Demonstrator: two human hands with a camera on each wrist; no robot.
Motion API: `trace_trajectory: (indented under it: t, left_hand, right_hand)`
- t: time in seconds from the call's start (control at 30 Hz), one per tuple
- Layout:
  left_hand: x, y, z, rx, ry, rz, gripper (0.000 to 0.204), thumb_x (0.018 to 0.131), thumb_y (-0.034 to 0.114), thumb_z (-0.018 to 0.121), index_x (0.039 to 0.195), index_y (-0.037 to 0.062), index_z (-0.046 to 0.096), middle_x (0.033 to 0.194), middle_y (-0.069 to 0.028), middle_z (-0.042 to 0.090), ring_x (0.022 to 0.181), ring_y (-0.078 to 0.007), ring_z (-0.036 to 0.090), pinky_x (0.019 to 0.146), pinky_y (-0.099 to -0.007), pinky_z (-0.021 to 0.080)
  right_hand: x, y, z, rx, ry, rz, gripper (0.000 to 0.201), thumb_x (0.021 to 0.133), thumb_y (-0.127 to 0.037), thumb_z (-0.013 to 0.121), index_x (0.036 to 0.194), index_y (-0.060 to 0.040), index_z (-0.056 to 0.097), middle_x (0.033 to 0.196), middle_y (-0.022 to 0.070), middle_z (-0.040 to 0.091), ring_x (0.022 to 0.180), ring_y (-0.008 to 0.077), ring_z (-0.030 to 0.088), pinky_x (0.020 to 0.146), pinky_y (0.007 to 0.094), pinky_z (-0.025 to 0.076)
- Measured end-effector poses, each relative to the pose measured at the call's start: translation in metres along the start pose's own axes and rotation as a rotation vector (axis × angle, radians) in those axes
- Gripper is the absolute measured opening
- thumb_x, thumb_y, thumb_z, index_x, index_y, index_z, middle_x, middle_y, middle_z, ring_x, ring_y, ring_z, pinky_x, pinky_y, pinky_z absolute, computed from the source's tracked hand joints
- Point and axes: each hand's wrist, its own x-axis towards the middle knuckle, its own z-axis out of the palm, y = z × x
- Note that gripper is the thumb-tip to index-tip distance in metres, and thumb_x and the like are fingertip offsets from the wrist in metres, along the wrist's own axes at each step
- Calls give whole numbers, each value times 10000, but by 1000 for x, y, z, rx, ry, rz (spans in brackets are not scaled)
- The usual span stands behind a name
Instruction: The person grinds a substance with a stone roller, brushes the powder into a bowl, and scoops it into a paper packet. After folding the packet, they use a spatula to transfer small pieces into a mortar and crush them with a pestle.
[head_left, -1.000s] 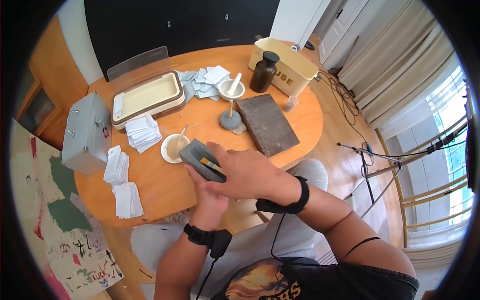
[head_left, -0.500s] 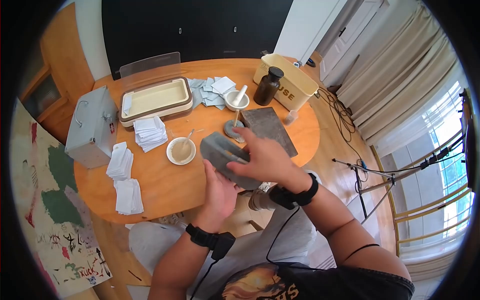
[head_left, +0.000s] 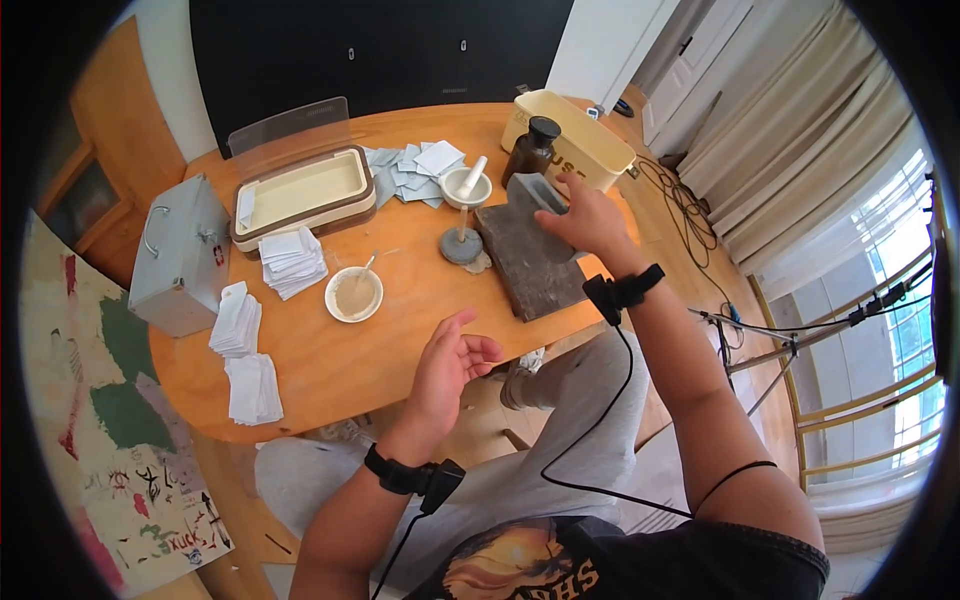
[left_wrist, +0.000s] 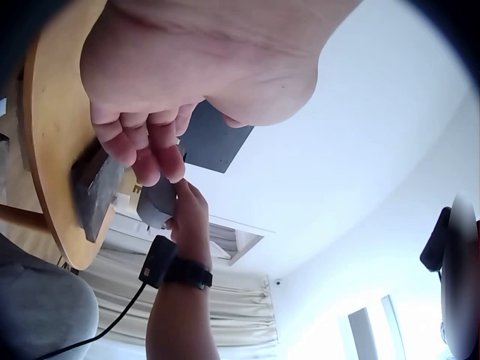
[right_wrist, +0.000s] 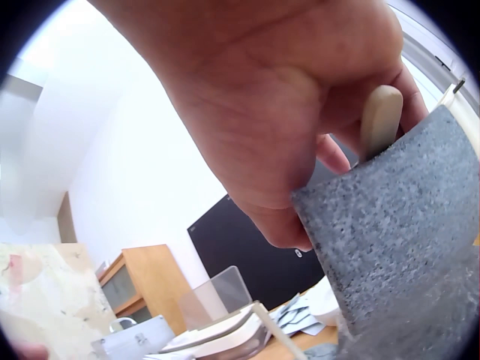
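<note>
My right hand (head_left: 597,222) grips a grey stone block (head_left: 538,212) over the far part of a dark slab (head_left: 530,275) on the table. In the right wrist view, its fingers curl round the top of the speckled block (right_wrist: 405,217), beside a pale rounded piece (right_wrist: 381,120) that sticks up. Whether the block touches the slab cannot be told from the head view. Nothing is in my left hand (head_left: 445,372), which hovers at the table's front edge with relaxed, slightly bent fingers; the left wrist view shows the same hand (left_wrist: 195,67) palm side.
A brown bottle (head_left: 530,148) and cream bin (head_left: 600,150) stand behind the block. Left of the slab are a round grey weight (head_left: 461,246), a mortar (head_left: 466,188) and a bowl of tan paste (head_left: 354,295). White card stacks (head_left: 292,262), a tray (head_left: 305,195) and a metal case (head_left: 180,260) lie farther left.
The grey block has moved away from my left palm, rightward and back to above the slab, in my right hand. My left hand has let go of it and stays near the front edge.
</note>
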Motion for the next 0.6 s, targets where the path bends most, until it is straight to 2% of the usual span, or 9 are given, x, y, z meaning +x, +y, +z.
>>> trace_trajectory:
  t: [0.07,0.2,0.3,0.37,0.5,0.57,0.6]
  left_hand:
    - [-1,1,-1,61,-34,-30,532,1164,436,415,1534,57,475,1094,-124,720,1079,-215,683,960,-351,501]
    - [1,0,-3,121,-55,-45,506,1163,405,423,1517,50,488,1070,-116,726,1070,-212,694,961,-352,504]
    - [-1,1,-5,171,-89,-64,495,1163,378,414,1517,42,495,1049,-109,729,1053,-214,708,964,-355,505]
    - [-2,2,-4,185,-102,-75,489,1161,355,420,1513,27,504,1003,-102,724,1033,-219,720,968,-362,509]
    - [-2,-1,-6,177,-116,-70,476,1160,332,430,1503,14,519,970,-88,713,1025,-217,725,971,-370,514]
    - [-2,0,-7,234,-159,-62,457,1163,322,442,1472,3,548,945,-73,702,1012,-208,724,969,-357,520]
    - [-2,0,-6,228,-148,-59,457,1163,322,442,1472,3,548,945,-73,702,1012,-208,724,969,-357,520]
  right_hand:
    - [10,5,8,3,15,32,724,870,-487,806,1438,-81,615,1207,183,786,1136,368,751,968,469,586]
    - [20,12,28,-49,13,48,718,878,-494,804,1437,-89,602,1200,175,789,1136,359,753,955,465,588]
    - [19,13,50,-113,31,13,735,889,-511,796,1455,-99,571,1157,169,797,1098,358,763,929,477,590]
    - [16,12,61,-233,-48,12,763,897,-525,785,1479,-102,534,1089,166,806,1038,364,774,886,486,594]
    - [13,12,70,-257,-33,9,777,906,-542,771,1489,-98,514,1042,164,811,990,361,782,877,482,588]
    - [14,7,69,-224,-28,57,804,868,-564,814,1440,-68,545,1063,230,789,1022,453,757,912,531,585]
    - [13,4,66,-224,-35,45,804,868,-564,814,1440,-68,545,1063,230,789,1022,453,757,912,531,585]
